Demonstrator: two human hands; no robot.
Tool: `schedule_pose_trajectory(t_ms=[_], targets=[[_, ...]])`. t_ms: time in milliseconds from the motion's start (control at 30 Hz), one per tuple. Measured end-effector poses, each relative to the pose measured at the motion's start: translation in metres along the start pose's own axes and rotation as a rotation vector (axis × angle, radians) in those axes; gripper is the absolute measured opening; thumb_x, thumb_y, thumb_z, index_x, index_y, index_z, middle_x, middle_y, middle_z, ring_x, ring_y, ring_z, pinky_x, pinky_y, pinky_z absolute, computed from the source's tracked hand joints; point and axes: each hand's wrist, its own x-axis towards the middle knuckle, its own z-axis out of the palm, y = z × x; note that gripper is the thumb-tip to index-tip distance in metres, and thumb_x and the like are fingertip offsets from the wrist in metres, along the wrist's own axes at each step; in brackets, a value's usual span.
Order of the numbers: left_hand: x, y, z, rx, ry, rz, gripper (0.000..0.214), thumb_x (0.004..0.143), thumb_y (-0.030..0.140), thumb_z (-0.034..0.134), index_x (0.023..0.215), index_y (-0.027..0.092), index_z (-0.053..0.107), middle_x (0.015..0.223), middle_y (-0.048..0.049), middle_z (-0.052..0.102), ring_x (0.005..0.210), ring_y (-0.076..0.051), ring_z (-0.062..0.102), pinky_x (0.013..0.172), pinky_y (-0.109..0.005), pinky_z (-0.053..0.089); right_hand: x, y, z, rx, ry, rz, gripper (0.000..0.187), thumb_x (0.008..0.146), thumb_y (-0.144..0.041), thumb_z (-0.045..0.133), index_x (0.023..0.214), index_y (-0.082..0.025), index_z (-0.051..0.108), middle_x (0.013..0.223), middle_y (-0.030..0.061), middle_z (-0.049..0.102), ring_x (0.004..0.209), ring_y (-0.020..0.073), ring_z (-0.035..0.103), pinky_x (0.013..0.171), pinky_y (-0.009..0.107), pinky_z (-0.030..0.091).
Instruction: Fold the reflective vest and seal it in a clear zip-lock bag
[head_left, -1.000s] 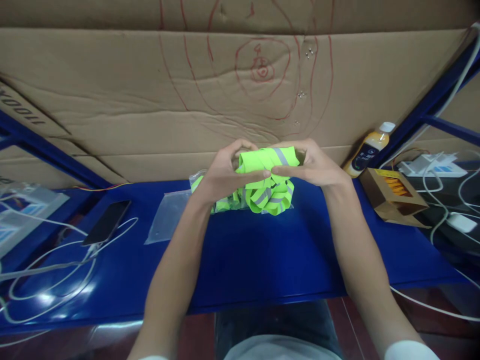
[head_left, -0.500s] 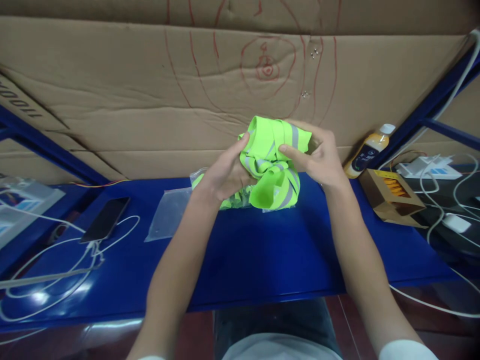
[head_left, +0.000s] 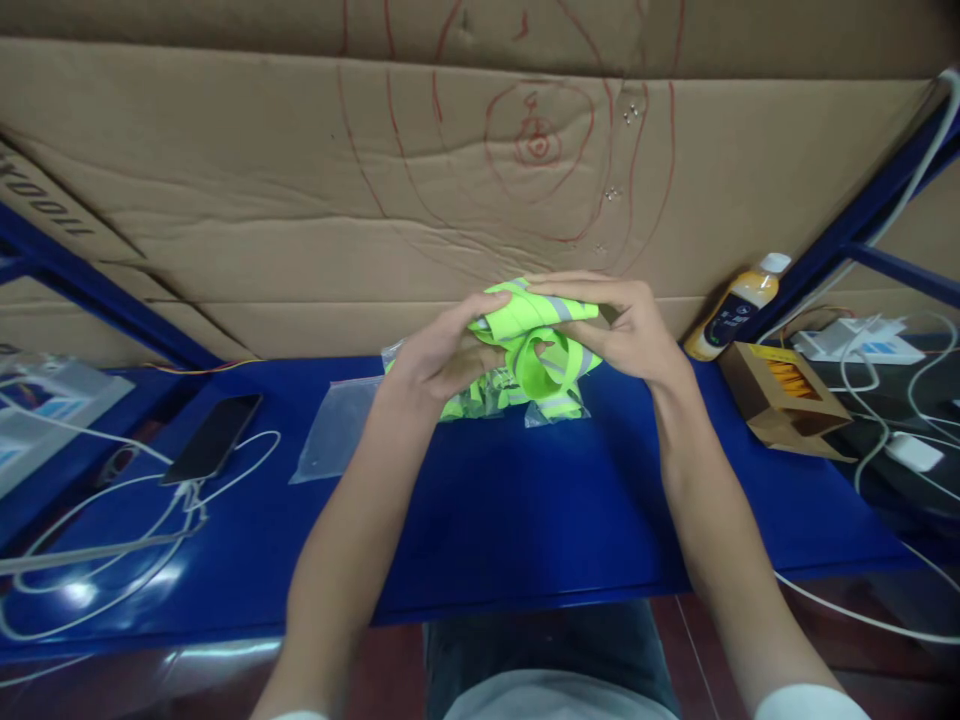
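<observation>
A bunched neon-yellow strap with grey reflective stripes point(head_left: 538, 340) is held above the blue table point(head_left: 510, 510) between both hands. My left hand point(head_left: 435, 352) grips its left side with fingers curled over the top. My right hand point(head_left: 626, 328) clasps its right end, fingers wrapped over the folded band. Beneath them lie more of the same neon straps in clear plastic bags point(head_left: 480, 402).
An empty clear bag point(head_left: 334, 428) lies left of the pile. A phone point(head_left: 214, 438) with white cables point(head_left: 112, 540) is at left. An orange drink bottle point(head_left: 735, 305), a brown carton point(head_left: 784, 400) and chargers point(head_left: 862, 340) sit at right. A cardboard wall point(head_left: 300, 200) stands behind.
The strap was lifted up half a second ago and has come back down, and both hands have pressed it flatter and closer together.
</observation>
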Motion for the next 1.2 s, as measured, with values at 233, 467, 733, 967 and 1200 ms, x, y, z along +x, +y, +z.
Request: schedule_pose_trajectory(t_ms=[233,467,733,967,1200], targets=[[-0.01,0.003,0.003,0.074,0.052,0.123,0.067,0.061,0.024,0.098,0.124,0.023,0.073,0.129,-0.0088,0.074,0.114,-0.03,0.074,0.091,-0.036,0.063,-0.003,-0.012,-0.008,0.082,-0.067,0.026,0.036,0.088,-0.046,0.083,0.119,-0.03,0.08,0.141,0.0066,0.072,0.138,0.029,0.063,0.122,0.047,0.047],[-0.015,0.005,0.002,0.354,-0.033,0.295,0.083,0.059,0.026,0.101,0.135,0.028,0.069,0.15,-0.0093,0.062,0.139,-0.034,0.058,0.103,-0.035,0.057,-0.006,0.006,-0.01,0.135,-0.111,0.215,0.072,0.071,-0.054,0.094,0.131,-0.022,0.07,0.126,0.0076,0.076,0.114,0.028,0.071,0.102,0.044,0.059],[-0.007,-0.006,-0.008,0.224,0.082,0.247,0.069,0.057,0.03,0.105,0.117,0.018,0.074,0.11,-0.0075,0.078,0.098,-0.027,0.076,0.083,-0.035,0.063,-0.002,0.011,-0.004,0.101,0.083,0.127,0.066,0.064,-0.057,0.098,0.116,-0.023,0.074,0.11,0.0049,0.077,0.103,0.0272,0.073,0.094,0.043,0.062],[-0.001,-0.018,-0.005,0.17,-0.029,0.299,0.059,0.076,0.045,0.096,0.123,0.019,0.072,0.125,-0.0106,0.077,0.121,-0.032,0.072,0.105,-0.045,0.06,0.001,0.013,-0.001,0.056,0.207,0.025,0.07,0.066,-0.063,0.095,0.121,-0.025,0.072,0.115,0.0043,0.076,0.111,0.0293,0.072,0.102,0.049,0.061],[-0.005,-0.009,0.0,0.03,-0.12,0.128,0.064,0.085,0.068,0.079,0.127,0.02,0.072,0.128,-0.0126,0.076,0.126,-0.043,0.069,0.102,-0.057,0.062,0.001,0.02,0.006,-0.057,0.261,-0.024,0.066,0.07,-0.065,0.092,0.12,-0.026,0.072,0.115,0.005,0.076,0.116,0.0325,0.07,0.109,0.054,0.057]])
